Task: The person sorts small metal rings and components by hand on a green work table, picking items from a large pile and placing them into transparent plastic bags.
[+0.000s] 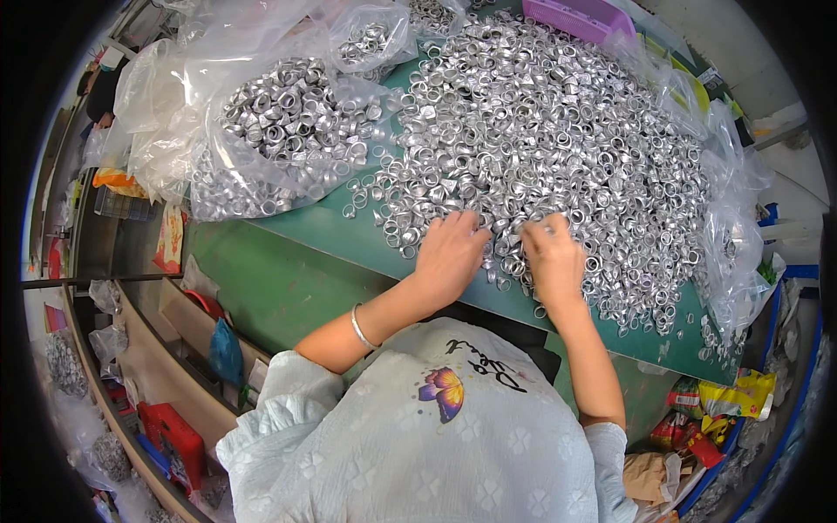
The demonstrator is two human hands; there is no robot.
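The left hand lay palm down at the near edge of the heap, its fingers bent and only slightly spread, their tips down among the silvery rings. The right hand was just across from it, fingers curled in over the same edge and partly blurred; whether either one had hold of a ring I could not tell.

The rings were heaped loose on the green bench, thickest beyond the fingers and thinning to scattered pieces toward the near edge. Each looked light, stiff and smooth (metal, to judge by the shine), so one would probably slide easily over its neighbours and not bend under a light pinch. The best hold seemed to be thumb and forefinger across the outside of the band, or a fingertip hooked through the opening; some pieces might catch on each other.

To the left of the heap, a clear plastic bag held more rings. A purple basket was at the far side, and crumpled clear sheeting ran along the right. Below the bench showed a green floor.
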